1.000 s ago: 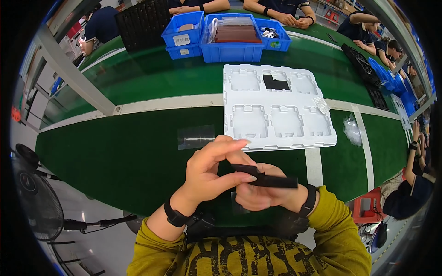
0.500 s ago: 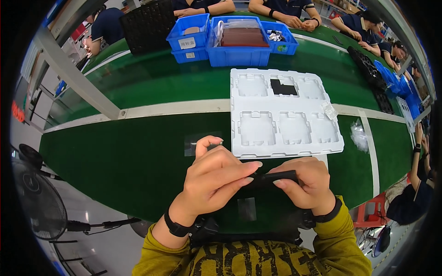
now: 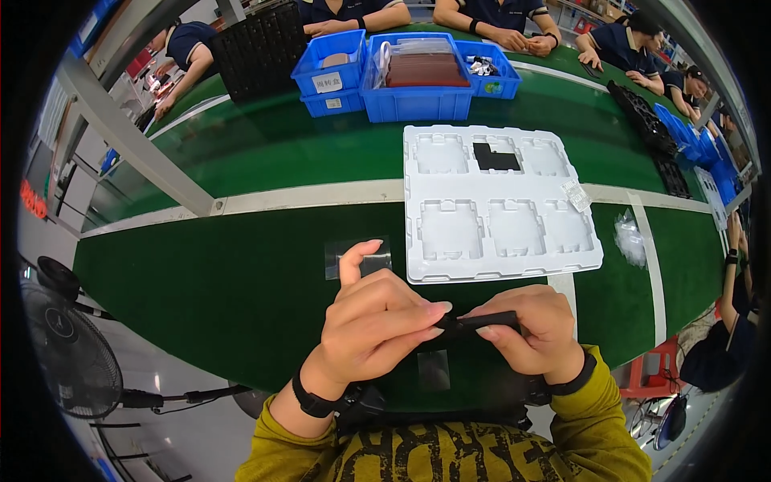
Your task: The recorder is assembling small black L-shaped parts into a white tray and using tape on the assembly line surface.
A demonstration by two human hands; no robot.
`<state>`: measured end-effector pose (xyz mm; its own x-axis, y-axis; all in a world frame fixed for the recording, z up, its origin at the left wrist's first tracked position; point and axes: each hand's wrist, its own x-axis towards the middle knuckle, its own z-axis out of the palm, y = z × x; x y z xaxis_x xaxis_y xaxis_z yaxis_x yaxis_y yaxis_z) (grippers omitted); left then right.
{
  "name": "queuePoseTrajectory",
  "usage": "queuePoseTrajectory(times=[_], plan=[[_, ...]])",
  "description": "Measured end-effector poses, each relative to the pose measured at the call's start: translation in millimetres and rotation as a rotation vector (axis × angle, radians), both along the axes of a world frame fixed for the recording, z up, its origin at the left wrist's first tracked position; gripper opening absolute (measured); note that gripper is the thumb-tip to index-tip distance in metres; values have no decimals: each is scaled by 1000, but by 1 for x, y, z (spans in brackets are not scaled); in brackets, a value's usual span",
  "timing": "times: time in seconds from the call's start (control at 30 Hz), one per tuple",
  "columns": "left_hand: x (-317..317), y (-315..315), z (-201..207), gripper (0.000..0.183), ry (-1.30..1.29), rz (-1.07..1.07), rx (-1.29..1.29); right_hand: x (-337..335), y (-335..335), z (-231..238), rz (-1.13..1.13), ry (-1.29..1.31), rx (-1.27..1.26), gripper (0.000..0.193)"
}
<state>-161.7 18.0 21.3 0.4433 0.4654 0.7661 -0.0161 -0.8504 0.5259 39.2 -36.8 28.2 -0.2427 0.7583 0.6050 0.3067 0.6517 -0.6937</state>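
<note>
While both hands (image 3: 458,329) pinch a flat black strip (image 3: 486,321) — matte, rigid | moulded white tray (image 3: 502,257) beyond.

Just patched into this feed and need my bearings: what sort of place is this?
Most likely a factory assembly line: a long green workbench, a white moulded parts tray, blue bins, and other workers seated opposite.

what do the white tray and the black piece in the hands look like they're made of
White tray: likely thin moulded plastic, semi-glossy, with formed pockets and soft highlights. Black piece, held by the left hand and right hand: thin, flat, matte, probably plastic or rubber; hard to tell.
</note>
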Motion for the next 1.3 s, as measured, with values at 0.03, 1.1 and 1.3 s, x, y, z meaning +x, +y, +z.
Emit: queuePoseTrajectory(times=[0.03,1.1,1.3], plan=[[0,2,1,24,-1,0,0,0,1,-1,-9,-2,23,13],[-2,-25,-33,76,837,-62,-172,81,42,-37,-681,293,-597,19],[-11,-39,-47,65,914,-10,-3,74,53,-51,-651,178,-752,24]])
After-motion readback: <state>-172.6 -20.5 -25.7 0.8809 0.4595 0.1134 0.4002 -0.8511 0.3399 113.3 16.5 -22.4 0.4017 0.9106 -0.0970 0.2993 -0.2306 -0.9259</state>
